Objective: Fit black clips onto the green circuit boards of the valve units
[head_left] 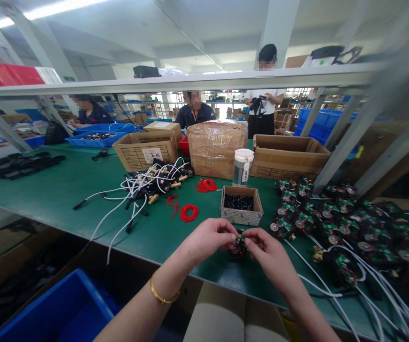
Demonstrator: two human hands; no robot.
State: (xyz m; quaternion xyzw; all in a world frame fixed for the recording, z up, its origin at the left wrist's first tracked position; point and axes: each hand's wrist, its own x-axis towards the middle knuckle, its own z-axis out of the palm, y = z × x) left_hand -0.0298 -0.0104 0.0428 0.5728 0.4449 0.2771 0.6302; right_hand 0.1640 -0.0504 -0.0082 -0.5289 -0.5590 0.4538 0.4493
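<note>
Both hands meet at a small black device with a green circuit board [238, 247], near the front edge of the green table [93, 209]. My left hand [213, 240] pinches its left side between thumb and fingertips. From the right, my right hand [264, 247] has thumb and index finger pressed together at the device's upper right. Any small part between the fingertips is too small to make out. Just behind the hands is a small open box [242, 217] of little black parts. Red wire coils [189, 213] lie to its left.
Many similar devices [348, 225] with white cables cover the right side. Cabled units with brass fittings [150, 183] lie left of centre. Cardboard boxes [218, 148] and a clear bottle [242, 168] stand behind. A blue bin [58, 313] is lower left. Three people are beyond the shelf [190, 80].
</note>
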